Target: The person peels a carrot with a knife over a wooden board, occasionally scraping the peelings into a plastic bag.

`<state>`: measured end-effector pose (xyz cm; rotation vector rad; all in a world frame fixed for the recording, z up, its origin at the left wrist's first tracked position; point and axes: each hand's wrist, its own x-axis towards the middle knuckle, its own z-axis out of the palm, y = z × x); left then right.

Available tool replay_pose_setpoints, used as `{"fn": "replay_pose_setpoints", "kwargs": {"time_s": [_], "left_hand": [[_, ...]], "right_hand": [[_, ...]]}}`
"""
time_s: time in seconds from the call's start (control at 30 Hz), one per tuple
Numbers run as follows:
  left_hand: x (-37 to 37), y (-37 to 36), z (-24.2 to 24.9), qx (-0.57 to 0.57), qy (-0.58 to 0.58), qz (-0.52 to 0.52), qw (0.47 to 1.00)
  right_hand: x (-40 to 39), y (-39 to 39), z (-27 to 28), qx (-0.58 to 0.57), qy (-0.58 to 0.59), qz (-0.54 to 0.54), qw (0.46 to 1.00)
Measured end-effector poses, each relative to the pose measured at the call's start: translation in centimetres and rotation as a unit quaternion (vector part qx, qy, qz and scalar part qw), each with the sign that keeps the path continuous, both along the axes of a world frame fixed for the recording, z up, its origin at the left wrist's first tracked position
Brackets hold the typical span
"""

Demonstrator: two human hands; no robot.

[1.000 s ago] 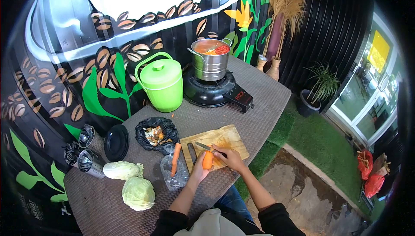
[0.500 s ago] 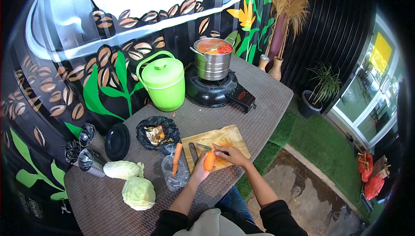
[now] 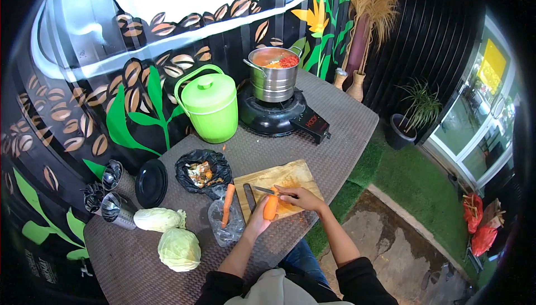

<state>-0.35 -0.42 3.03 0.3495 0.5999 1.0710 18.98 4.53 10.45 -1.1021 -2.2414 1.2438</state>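
Observation:
Over the wooden cutting board (image 3: pixel 296 172), my left hand (image 3: pixel 258 219) is wrapped round a peeled orange carrot (image 3: pixel 270 209), held upright with its thick end low. My right hand (image 3: pixel 301 199) grips a knife (image 3: pixel 263 190), its handle hidden in the fingers. The blade points left, across the top end of the carrot. Orange shavings lie on the board beneath the right hand. To the left of the board, a second, longer carrot (image 3: pixel 227 209) rests on a clear plastic bag (image 3: pixel 216 228).
A black bag of scraps (image 3: pixel 187 162) lies behind the carrots. Left are a cabbage (image 3: pixel 178 250), a napa cabbage (image 3: pixel 156 219), black plates (image 3: pixel 151 183) and metal cutlery holders (image 3: pixel 118 211). At the back stand a green lidded bucket (image 3: pixel 211 109) and a steel pot (image 3: pixel 272 84) on a stove (image 3: pixel 268 118).
The knife blade has shifted slightly at the carrot's top end, and the right hand has moved a little. The left hand keeps its hold; the view has shifted slightly.

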Motion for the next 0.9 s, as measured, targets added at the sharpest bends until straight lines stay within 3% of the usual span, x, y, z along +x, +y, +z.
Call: {"fn": "replay_pose_setpoints", "kwargs": {"time_s": [0.1, 0.3, 0.4, 0.7, 0.83, 0.9], "left_hand": [[0.0, 0.2, -0.4, 0.007, -0.013, 0.001, 1.000], [0.1, 0.1, -0.2, 0.000, -0.006, 0.019, 1.000], [-0.1, 0.1, -0.3, 0.003, -0.018, 0.015, 1.000], [-0.2, 0.0, -0.2, 0.021, -0.020, 0.010, 1.000], [-0.1, 0.2, -0.9, 0.011, -0.035, 0.019, 0.999], [-0.2, 0.2, -1.4, -0.002, -0.037, 0.015, 0.999]], "right_hand": [[-0.6, -1.0, 0.4, 0.043, -0.088, -0.055, 0.994], [-2.2, -3.3, 1.7, 0.161, -0.148, -0.130, 0.967], [-2.7, -3.6, 1.5, 0.162, -0.208, -0.148, 0.953], [-3.0, -3.0, -0.8, 0.221, -0.110, -0.174, 0.953], [-4.1, -3.2, -0.8, 0.216, -0.128, -0.198, 0.947], [-4.9, -3.1, -1.1, 0.185, -0.141, -0.265, 0.936]]}}
